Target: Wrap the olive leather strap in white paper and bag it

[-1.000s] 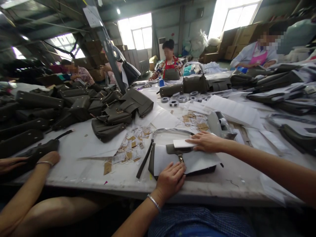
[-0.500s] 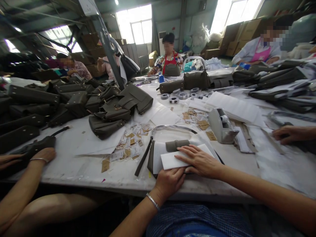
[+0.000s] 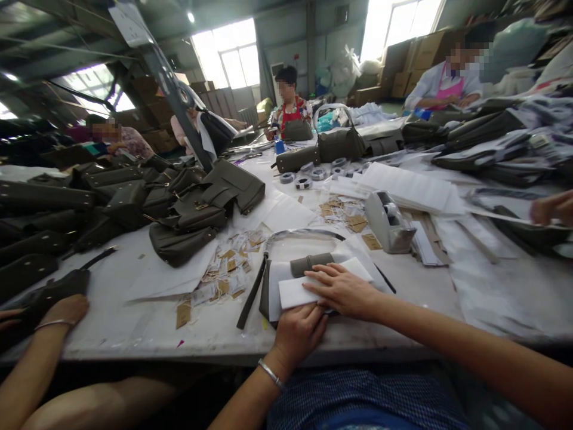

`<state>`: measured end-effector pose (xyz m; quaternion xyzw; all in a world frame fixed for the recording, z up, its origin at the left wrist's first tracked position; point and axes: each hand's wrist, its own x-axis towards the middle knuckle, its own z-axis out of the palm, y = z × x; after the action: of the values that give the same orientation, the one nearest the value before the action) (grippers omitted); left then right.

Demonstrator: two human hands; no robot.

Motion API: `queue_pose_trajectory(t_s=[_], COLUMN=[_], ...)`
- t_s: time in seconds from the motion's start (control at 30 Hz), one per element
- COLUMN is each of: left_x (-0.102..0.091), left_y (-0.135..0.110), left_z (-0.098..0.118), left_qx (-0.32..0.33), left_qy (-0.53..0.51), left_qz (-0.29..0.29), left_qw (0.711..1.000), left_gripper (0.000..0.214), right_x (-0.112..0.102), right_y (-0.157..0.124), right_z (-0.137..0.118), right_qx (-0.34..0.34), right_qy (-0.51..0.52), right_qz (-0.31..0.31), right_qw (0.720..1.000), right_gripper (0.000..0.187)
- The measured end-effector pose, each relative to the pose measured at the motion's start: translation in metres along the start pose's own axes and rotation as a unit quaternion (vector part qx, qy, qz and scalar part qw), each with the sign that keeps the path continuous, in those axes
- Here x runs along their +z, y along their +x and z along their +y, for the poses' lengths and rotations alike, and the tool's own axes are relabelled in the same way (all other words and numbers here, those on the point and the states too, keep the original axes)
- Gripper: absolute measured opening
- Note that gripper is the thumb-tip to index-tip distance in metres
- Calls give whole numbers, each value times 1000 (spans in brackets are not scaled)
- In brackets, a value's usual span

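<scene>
A dark olive handbag (image 3: 264, 292) lies in front of me at the table edge, its wrapped handle (image 3: 304, 232) arched away from me and a loose strap (image 3: 250, 297) at its left. White foam sheet (image 3: 292, 292) covers much of its front, below a small grey-green flap (image 3: 308, 264). My right hand (image 3: 347, 288) rests flat on this sheet with fingers stretched out. Along the sheet's near edge, my left hand (image 3: 301, 330) has its fingers together and bent over the edge; the thumb is hidden. The bag's near side is mostly covered by my hands.
Paper tags (image 3: 228, 263) lie left of the bag. A grey tape dispenser (image 3: 388, 222) and stacked white foam sheets (image 3: 412, 188) are to the right. Dark bags (image 3: 111, 197) pile up at left. Co-workers' hands (image 3: 67, 310) work at both sides, others sit across.
The whole view has shifted slightly as my head turned. My hands keep nearly the same place on the foam sheet. At the right, a co-worker's hand has risen with a pale strip.
</scene>
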<state>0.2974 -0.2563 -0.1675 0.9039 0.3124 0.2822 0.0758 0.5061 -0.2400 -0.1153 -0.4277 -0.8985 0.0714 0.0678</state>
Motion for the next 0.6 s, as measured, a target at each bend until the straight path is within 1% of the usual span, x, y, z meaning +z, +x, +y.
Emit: queue_pose_trajectory(t_s=[0.1,0.17,0.23,0.33,0.37,0.4,0.43,0.5,0.57,0.6], left_x=[-4,-9,-17,-29,-31,-33,-32,-25,-13,-7], left_y=[-1,-3,-3,2,6,11,15,24,27,26], left_z=[0,1,4,11,13,15,16,15,11,9], left_qx=[8,13,9,-21,-37,-56,-76,-108,-118,-111], left_qy=[-11,-40,-89,-157,-159,-158,-150,-113,-78,-61], left_qz=[0,15,47,130,143,144,131,76,29,7], left_qw=[1000,999,995,979,976,975,977,985,989,992], left_gripper=[22,25,26,27,29,33,37,51,62,66], right_x=[10,16,21,26,27,28,28,24,14,6], right_y=[-4,-8,-11,-12,-11,-10,-8,-3,-2,-5], right_z=[3,6,8,9,9,9,8,9,12,13], right_qx=[-19,-24,-29,-30,-29,-27,-25,-19,-13,-21], right_qy=[22,35,44,54,58,63,70,95,145,184], right_qz=[24,44,61,82,87,90,90,80,64,64], right_qw=[999,998,997,995,994,994,993,992,987,981], right_gripper=[55,58,59,57,56,54,53,47,38,33])
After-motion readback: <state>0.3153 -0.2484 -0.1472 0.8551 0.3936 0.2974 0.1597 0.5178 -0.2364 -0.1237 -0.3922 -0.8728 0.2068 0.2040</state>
